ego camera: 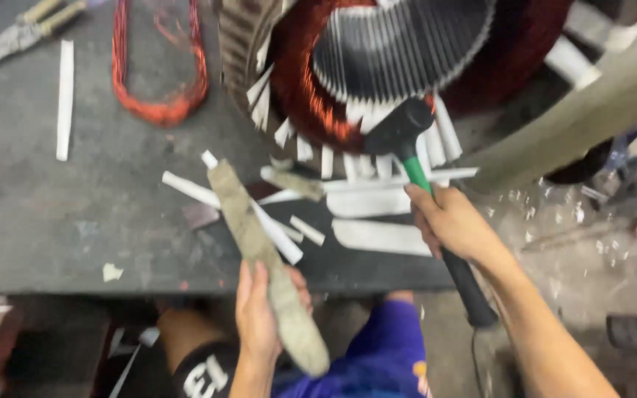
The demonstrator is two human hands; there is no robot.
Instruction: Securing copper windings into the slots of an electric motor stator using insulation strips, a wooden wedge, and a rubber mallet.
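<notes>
Right hand (453, 221), centre-right of the frame, has its fingers wrapped tight around the green-and-black shaft of a rubber mallet (401, 127). The black head sits up against the copper windings (311, 110) at the lower edge of the big motor stator (407, 59), top centre. Left hand (258, 313), low in the middle, is closed around a worn, flat wooden drift (259, 250), which slants up and left over the dark workbench (31, 214); its tip is near the white insulation strips (377, 236) scattered below the stator and is not touching the coil.

Here's the worry. The mallet head is right on bare copper, so a hard or glancing blow could nick the wire's coating or crush a turn. The white slot papers (436, 140) fanning out beside it could get bent or knocked loose. The right hand grips mid-shaft rather than at the end, so the head could wander. The drift is gripped near its lower end, with most of it sticking out beyond the fist; a slip could sweep those loose strips off the bench edge. A spare copper coil (160, 81) and pliers (16, 33), upper left, lie well apart.
</notes>
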